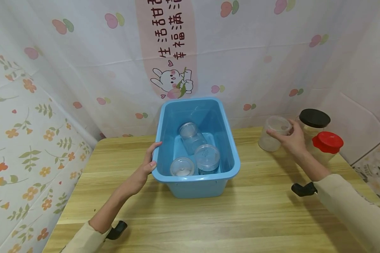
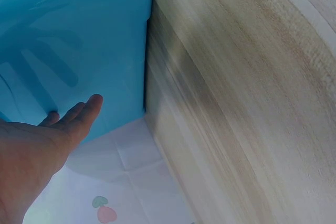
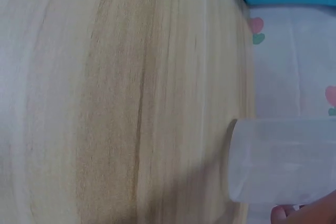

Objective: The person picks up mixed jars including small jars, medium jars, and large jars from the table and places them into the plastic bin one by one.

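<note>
Three transparent plastic jars [image 1: 207,157] are already inside the blue plastic tub [image 1: 196,189]; three jars seem left outside. The right hand [image 1: 292,139] has fingers clasped on a frosted cylindrical jar [image 1: 268,141] upon the wooden surface [image 1: 234,221]; the left hand [image 1: 141,174], fingers extended, touches the tub.

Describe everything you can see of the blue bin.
The blue bin is a glossy, plastic-looking, roughly rectangular tub with rounded corners, a thick outward rim and walls narrowing toward the base. It stands upright and open on the wood-grain table, in front of the patterned curtain. Inside are three clear jars: one lying or leaning toward the back, two nearer the front. The left hand touches its left rim. Whether its back touches the curtain cannot be told.
</note>
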Action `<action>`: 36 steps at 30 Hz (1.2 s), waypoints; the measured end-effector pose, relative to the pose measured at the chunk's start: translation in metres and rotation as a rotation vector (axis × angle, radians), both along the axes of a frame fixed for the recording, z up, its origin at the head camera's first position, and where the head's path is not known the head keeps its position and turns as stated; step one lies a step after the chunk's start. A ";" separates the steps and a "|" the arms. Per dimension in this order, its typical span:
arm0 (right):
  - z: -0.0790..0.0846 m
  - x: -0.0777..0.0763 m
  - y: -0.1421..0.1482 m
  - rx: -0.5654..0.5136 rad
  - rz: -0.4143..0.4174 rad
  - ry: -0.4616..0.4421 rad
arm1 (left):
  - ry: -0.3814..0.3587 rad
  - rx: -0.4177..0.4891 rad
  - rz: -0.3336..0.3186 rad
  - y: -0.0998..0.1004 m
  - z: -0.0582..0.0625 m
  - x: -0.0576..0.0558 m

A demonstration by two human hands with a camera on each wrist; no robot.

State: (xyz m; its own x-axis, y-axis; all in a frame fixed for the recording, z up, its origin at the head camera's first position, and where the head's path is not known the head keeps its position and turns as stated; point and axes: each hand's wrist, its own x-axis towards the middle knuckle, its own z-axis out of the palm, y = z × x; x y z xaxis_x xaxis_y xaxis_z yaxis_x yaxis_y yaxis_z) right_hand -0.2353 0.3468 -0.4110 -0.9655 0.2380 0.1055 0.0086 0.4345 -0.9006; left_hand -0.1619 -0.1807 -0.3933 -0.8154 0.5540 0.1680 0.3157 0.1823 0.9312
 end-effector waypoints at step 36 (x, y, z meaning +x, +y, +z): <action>0.044 -0.001 -0.024 -0.018 0.082 0.122 | -0.001 0.022 -0.004 0.000 -0.001 -0.001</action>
State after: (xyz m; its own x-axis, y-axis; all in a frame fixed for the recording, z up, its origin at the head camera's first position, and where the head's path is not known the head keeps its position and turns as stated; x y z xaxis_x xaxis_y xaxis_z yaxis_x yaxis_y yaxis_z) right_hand -0.2362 0.3228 -0.3674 -0.9622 0.1616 0.2193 -0.1359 0.4130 -0.9005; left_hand -0.1628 -0.1812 -0.3944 -0.8135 0.5530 0.1798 0.3157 0.1603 0.9352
